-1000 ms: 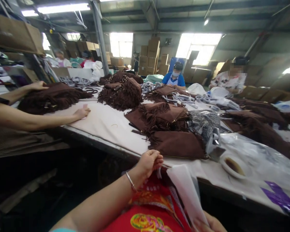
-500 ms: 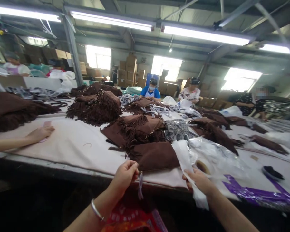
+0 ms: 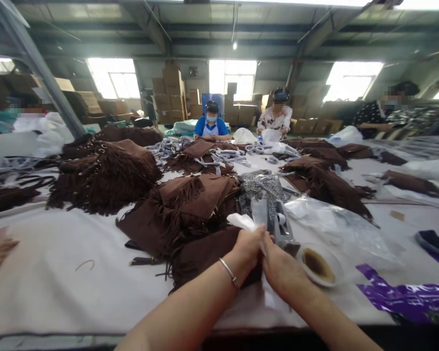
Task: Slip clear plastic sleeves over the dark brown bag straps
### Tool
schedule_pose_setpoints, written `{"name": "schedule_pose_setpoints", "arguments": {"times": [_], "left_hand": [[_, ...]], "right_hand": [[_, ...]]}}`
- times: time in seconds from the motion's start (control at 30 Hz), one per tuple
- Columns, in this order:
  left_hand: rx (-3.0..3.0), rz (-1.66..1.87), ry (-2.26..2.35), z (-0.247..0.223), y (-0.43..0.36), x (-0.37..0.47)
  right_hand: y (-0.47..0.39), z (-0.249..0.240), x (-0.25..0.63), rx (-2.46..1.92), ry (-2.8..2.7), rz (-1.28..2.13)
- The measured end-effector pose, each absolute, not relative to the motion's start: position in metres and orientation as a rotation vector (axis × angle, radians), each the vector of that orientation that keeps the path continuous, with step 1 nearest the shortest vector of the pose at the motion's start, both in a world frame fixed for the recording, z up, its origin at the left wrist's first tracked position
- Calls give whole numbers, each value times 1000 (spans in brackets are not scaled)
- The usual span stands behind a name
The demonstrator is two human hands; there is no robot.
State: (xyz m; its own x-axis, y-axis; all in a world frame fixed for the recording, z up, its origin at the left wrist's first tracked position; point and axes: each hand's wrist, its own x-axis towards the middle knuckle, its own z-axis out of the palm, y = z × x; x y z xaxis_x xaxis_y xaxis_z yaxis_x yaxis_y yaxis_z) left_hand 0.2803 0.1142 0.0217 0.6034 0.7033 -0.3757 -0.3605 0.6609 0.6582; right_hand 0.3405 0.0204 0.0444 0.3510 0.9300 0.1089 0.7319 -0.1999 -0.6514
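A pale cloth-covered surface (image 3: pixel 58 292) spreads across the scene, and on its left stands a heap of brown fringed bags (image 3: pixel 109 185), well apart from the hands. A smaller stack of brown bags (image 3: pixel 205 195) lies nearer the middle; a sheet of clear plastic (image 3: pixel 344 229) is spread to the right. At the near side of the stack a flat brown bag (image 3: pixel 201 261) lies on the surface, partly hidden by the left forearm. A purple wrapper (image 3: pixel 402 292) is at the near right, and a speckled grey bundle (image 3: pixel 259 187) sits beyond the hands. The left hand (image 3: pixel 249 248) and right hand (image 3: pixel 280 268) meet, touching, over the right end of the flat bag. The right fingers are closed on a white sheet (image 3: pixel 241 221), which shows above and below the hands; the left fingers are curled against it, their tips hidden, so their grip cannot be told. A grey dispenser (image 3: pixel 283 226) is just beyond, a white dish (image 3: pixel 318 265) with brown inside just right. A bracelet (image 3: pixel 229 272) circles the left wrist.
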Motion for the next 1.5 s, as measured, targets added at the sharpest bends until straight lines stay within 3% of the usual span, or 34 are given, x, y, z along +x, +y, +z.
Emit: {"name": "schedule_pose_setpoints", "arguments": {"times": [0.07, 0.27, 0.47, 0.6, 0.8, 1.0, 1.37, 1.5], "left_hand": [[440, 664, 648, 18, 125, 290], [348, 623, 425, 21, 158, 281], [403, 671, 492, 17, 164, 282], [453, 622, 427, 29, 149, 295], [628, 530, 413, 34, 128, 306], [852, 360, 327, 22, 145, 308], [1172, 128, 421, 27, 207, 342], [1606, 502, 785, 28, 248, 335]], "right_hand": [[23, 43, 346, -1879, -1389, 438], [13, 32, 369, -1693, -991, 947], [-1, 43, 388, -1791, -1399, 736], [13, 55, 396, -1814, -1170, 548], [40, 54, 387, -1721, -941, 880], [27, 45, 384, -1146, -478, 1336], [56, 44, 416, -1192, -297, 1224], [65, 49, 423, -1255, -286, 1140]]}}
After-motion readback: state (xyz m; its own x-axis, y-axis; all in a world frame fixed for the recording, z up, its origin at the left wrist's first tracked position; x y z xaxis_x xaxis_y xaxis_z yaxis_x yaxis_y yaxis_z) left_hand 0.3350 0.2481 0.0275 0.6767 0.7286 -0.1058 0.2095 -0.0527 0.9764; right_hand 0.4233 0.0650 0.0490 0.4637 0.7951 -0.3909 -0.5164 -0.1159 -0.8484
